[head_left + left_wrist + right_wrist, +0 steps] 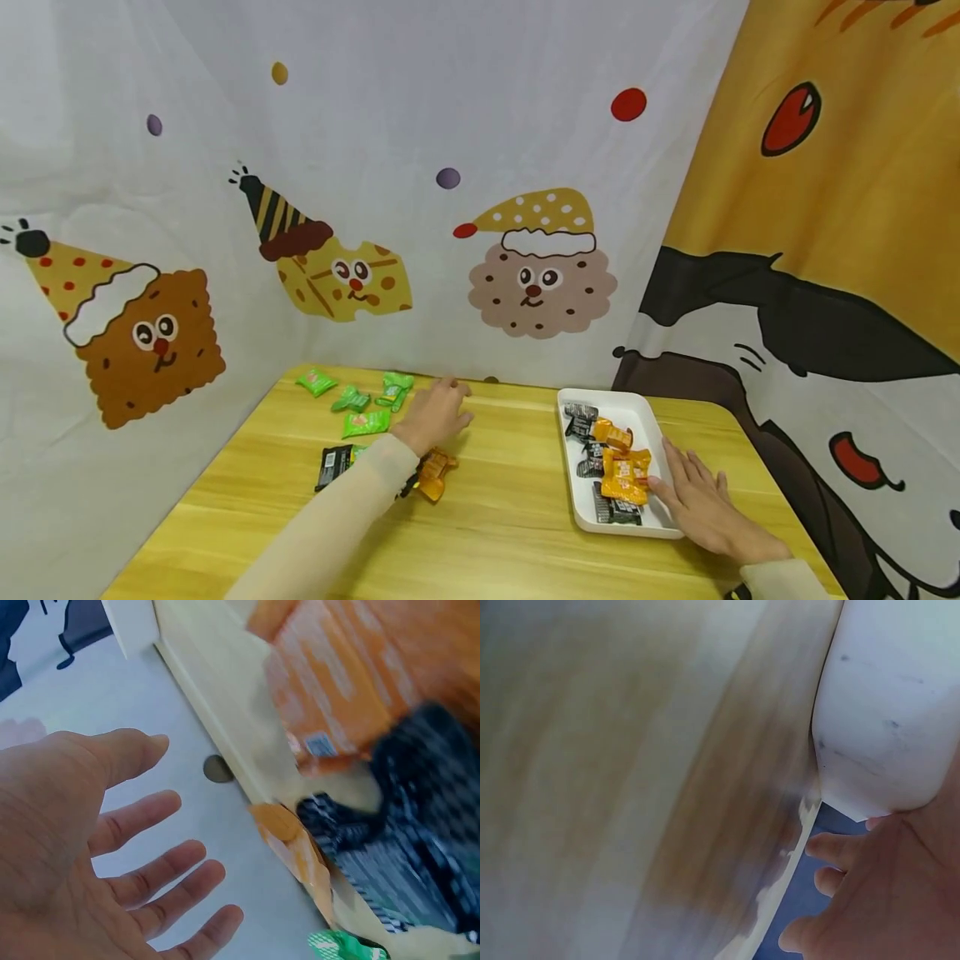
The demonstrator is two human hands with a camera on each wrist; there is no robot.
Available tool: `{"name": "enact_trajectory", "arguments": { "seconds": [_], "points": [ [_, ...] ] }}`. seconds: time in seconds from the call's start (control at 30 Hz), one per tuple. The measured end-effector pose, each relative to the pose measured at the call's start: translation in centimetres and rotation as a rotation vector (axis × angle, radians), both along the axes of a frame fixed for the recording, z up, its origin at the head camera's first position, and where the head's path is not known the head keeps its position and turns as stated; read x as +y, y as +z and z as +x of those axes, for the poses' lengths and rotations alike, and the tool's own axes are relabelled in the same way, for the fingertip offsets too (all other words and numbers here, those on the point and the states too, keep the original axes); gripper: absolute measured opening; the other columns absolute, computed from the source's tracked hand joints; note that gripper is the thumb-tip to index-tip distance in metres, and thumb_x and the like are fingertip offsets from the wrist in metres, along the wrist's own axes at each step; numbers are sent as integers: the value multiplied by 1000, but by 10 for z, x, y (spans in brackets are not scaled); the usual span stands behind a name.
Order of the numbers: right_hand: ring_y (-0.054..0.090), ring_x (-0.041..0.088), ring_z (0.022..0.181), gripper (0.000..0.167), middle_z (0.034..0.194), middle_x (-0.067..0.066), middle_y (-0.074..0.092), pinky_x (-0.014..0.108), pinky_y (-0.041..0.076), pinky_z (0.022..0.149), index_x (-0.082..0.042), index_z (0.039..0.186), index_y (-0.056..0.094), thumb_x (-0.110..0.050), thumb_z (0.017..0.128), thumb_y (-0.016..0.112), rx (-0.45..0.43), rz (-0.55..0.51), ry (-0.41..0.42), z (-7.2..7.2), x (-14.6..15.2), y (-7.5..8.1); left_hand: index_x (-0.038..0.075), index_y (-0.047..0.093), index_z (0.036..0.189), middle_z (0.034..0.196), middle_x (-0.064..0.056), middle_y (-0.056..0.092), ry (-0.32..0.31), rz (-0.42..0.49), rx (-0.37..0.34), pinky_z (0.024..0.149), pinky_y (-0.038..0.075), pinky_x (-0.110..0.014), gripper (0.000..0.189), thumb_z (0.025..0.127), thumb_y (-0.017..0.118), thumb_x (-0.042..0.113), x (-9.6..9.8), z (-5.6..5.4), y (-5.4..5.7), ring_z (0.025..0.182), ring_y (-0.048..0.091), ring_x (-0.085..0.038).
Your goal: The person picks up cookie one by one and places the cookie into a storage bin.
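My left hand (435,414) hovers over the table among wrapped candies, fingers spread and holding nothing. In the left wrist view its palm and separated fingers (150,817) show, apart from the wrappers. Green candies (367,423) lie to its left. A black candy (333,467) and an orange candy (435,473) lie nearer me, partly hidden by the forearm. On the right, my right hand (701,500) rests against the white tray (577,512), fingers extended outside it and thumb over the rim. Orange candies (626,475) and black candies (617,507) sit in the tray.
The wooden table (495,533) meets a white curtain (375,100) with cartoon prints at its back edge. An orange, black and white printed cloth (840,208) hangs on the right side.
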State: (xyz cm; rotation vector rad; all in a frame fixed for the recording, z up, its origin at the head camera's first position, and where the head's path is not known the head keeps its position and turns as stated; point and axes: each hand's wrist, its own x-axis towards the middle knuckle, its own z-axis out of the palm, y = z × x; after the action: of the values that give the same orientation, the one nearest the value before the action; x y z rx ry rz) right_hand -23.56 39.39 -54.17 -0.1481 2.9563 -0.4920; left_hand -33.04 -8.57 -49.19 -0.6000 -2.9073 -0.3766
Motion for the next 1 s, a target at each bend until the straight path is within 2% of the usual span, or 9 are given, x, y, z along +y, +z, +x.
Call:
{"name": "enact_trajectory", "arguments": {
  "seconds": [0.23,0.33,0.43,0.57,0.77,1.0],
  "points": [
    [9,75,169,97,185,46,15,101,0,125,-1,186,5,-68,122,38,1,-7,-6,1,1,4,10,75,151,150,-23,71,52,-15,8,102,67,-68,49,109,86,32,-11,-11,0,136,69,-45],
    [8,75,170,97,184,47,14,101,-1,125,-1,186,4,-67,123,38,0,-13,-6,0,3,5,9,74,151,149,-24,71,63,-2,4,101,67,-69,51,107,88,30,-15,-14,2,133,70,-46],
    [8,76,169,97,184,48,14,101,-1,125,-1,185,4,-67,123,38,2,-10,-10,-1,3,7,10,73,153,144,-23,72,72,-3,-6,95,70,-65,55,106,90,31,-18,-18,3,125,72,-44],
    [9,76,168,97,184,47,15,102,-1,124,0,185,5,-66,122,40,13,-12,-10,-1,3,7,10,69,158,145,-24,69,75,4,-60,92,70,-63,57,107,88,30,-23,-19,5,124,71,-44],
    [9,75,169,100,186,44,15,102,-1,125,-1,186,3,-69,122,39,2,-6,-11,0,4,2,9,62,166,159,-28,61,81,18,-163,100,69,-64,61,111,82,26,-31,-22,0,134,70,-48],
    [12,75,169,99,187,42,16,102,2,124,-1,186,5,-67,122,41,11,-6,-4,1,-2,2,9,61,167,163,-27,62,59,-11,-192,109,67,-60,61,111,83,20,-38,-25,-5,140,71,-44]
  ]
}}
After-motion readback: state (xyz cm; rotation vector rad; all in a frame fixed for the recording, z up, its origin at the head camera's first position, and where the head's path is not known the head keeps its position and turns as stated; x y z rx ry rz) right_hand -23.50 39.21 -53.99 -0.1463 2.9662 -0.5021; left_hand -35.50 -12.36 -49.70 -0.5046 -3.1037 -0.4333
